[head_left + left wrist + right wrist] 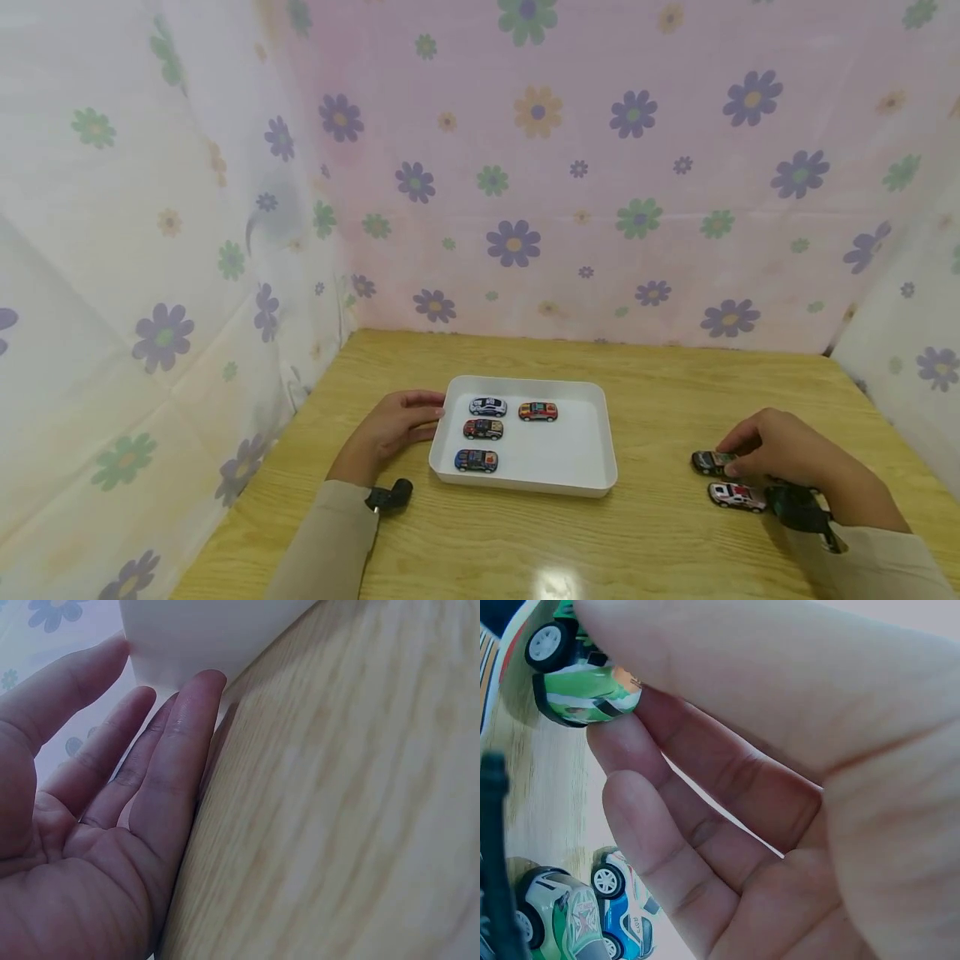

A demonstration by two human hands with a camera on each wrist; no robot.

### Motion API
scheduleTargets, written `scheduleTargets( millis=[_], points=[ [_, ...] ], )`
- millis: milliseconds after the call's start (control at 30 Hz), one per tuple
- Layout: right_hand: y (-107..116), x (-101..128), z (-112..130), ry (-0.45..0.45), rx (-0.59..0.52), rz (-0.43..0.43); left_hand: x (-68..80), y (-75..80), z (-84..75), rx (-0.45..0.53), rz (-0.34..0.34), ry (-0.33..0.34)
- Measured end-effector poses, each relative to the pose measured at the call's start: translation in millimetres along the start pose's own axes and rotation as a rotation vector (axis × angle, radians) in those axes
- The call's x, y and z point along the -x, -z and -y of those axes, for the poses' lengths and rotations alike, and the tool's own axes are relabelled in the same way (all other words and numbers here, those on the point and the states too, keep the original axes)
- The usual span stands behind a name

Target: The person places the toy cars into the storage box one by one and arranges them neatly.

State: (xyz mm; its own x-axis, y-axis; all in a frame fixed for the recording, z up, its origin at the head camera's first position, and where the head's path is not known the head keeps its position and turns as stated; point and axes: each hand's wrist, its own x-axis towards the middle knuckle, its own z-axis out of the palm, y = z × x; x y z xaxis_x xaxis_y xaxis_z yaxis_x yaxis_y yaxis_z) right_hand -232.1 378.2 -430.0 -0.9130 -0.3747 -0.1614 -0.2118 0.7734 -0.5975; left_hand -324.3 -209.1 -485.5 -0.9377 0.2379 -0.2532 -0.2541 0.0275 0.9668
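Observation:
A white tray [577,454] sits mid-table and holds several toy cars [483,429]. My left hand [433,417] lies flat on the table at the tray's left side, its straight fingertips [196,686] against the tray wall [202,637]. To the right, my right hand [731,461] pinches a dark green toy car [707,462] between thumb and fingers, low over the table. The right wrist view shows that green car [585,682] at my fingertips. A white toy car [737,496] stands on the table just in front of that hand.
Two more small cars, one green and white [562,922] and one blue and white [622,907], lie under my right palm. Flowered cloth walls [525,208] enclose the wooden table [675,383] at the back and on both sides.

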Motion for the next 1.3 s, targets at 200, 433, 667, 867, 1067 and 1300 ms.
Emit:
scheduleTargets(
  millis=[200, 433, 667, 867, 1067, 1300],
  points=[
    [0, 0, 4, -0.01, 0.036, -0.023, -0.3, 0.2, 1.3, 0.005, 0.005, 0.001],
    [-2, -1, 10, -0.001, 0.065, -0.056, -0.2, 1.0, 3.9, 0.011, 0.008, -0.005],
    [-3, -5, 17, 0.07, 0.084, -0.088, -1.7, 0.9, 1.7, 0.003, -0.008, 0.011],
    [-6, -8, 29, 0.129, 0.111, -0.133, -2.3, 0.4, 0.7, 0.004, -0.008, 0.014],
    [-10, -10, 38, 0.147, 0.115, -0.179, -1.8, 1.2, -0.7, 0.006, -0.005, 0.015],
    [-13, -14, 47, 0.153, 0.116, -0.229, -2.3, 1.4, 0.7, 0.004, 0.006, 0.012]
  ],
)
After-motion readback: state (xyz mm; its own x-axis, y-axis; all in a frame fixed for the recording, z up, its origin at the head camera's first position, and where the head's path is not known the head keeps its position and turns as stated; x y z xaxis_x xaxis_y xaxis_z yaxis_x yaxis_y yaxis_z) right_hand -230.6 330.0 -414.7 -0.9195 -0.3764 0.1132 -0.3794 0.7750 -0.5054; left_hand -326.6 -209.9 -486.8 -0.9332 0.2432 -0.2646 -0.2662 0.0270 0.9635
